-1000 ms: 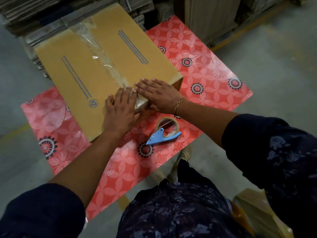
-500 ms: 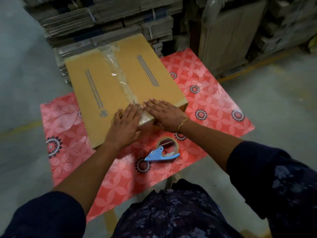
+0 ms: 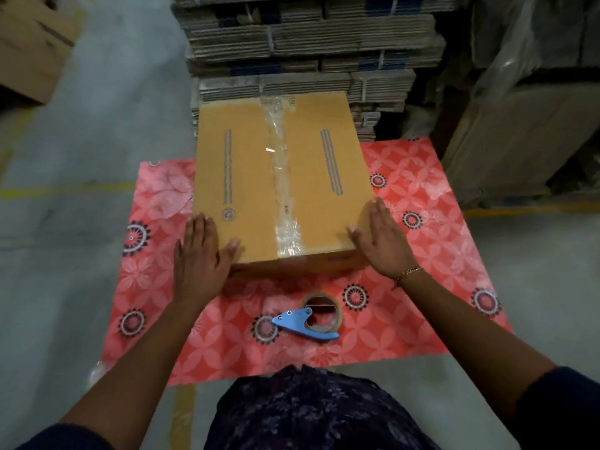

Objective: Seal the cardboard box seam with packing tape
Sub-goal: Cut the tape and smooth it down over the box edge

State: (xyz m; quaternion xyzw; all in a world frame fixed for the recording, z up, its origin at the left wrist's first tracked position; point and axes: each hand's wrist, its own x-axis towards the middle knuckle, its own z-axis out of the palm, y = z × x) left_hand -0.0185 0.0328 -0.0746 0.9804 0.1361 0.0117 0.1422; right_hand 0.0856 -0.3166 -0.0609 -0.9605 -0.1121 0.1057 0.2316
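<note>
The cardboard box (image 3: 282,180) is seen lying flat in the middle of the worktop (image 3: 422,303), which is covered in a red floral sheet. A strip of clear packing tape (image 3: 281,177) is laid along the centre seam, running from the 12 o'clock edge over the top and down past the 6 o'clock edge. The near corners of the box are flanked by both hands. The left hand (image 3: 199,254) is placed at the 7 o'clock corner, fingers spread and flat along the side, thumb resting on the top face. The right hand (image 3: 383,241) is pressed against the 5 o'clock corner, palm open, fingers extended along the box's side; a thin bracelet (image 3: 409,271) is worn at the wrist. Nothing is gripped by either hand. At 6 o'clock from the box, just apart from it, the tape roll (image 3: 321,308) is left lying on the sheet in its blue dispenser (image 3: 300,323). Beyond the box at 12 o'clock, bundles of flattened cardboard (image 3: 308,50) are stacked high.
</note>
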